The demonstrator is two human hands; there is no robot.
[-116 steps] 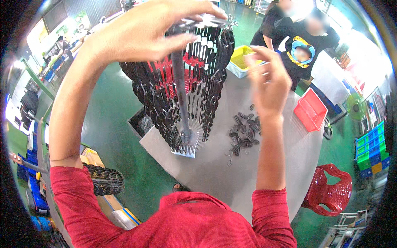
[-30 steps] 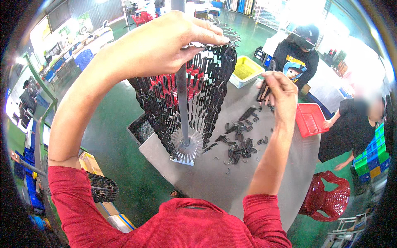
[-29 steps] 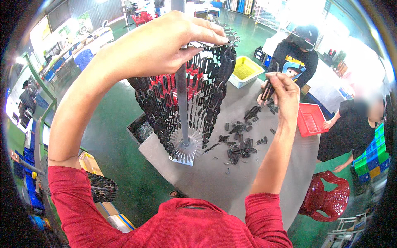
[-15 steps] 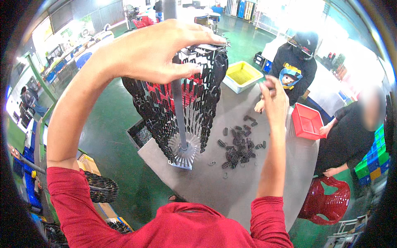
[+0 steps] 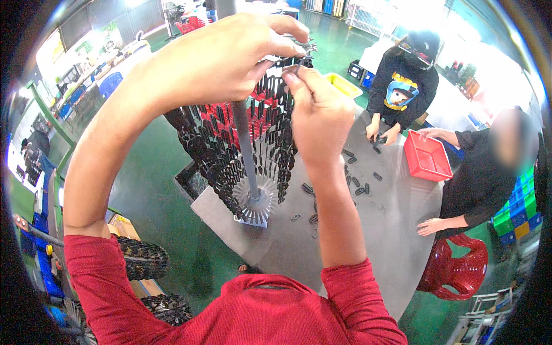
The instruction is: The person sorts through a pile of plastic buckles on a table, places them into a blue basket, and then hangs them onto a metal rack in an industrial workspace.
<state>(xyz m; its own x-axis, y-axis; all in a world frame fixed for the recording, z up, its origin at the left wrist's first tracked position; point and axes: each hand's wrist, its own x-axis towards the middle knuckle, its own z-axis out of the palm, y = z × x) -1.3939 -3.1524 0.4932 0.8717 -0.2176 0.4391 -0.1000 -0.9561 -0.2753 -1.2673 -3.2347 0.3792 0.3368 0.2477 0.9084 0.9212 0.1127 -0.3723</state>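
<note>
Before me stands a rack with a grey central pole [image 5: 246, 152] and a spoked base [image 5: 253, 210]. Many small black oval pieces [image 5: 210, 161] hang from it in rows. My left hand [image 5: 250, 54] reaches over the top rim, fingers bent and closed; what they grip there is hidden. At the rim's right side my right hand [image 5: 323, 112] has thumb and forefinger pressed together. Whatever it pinches is too small to name. Both hands are close together. Several loose black oval pieces [image 5: 357, 187] lie on the grey table [image 5: 287, 247], partly behind my right forearm.
Across the table a person in a black cap [image 5: 405, 86] handles black pieces. Another person in black [image 5: 474, 192], at the right, touches a red basket [image 5: 428, 158]. A yellow basket [image 5: 345, 85] sits at the far edge. A red chair [image 5: 457, 267] stands lower right.
My right hand has moved left and up from over the table to the rack's rim. My left fingers have drawn in. The person at the right has shifted their hands.
</note>
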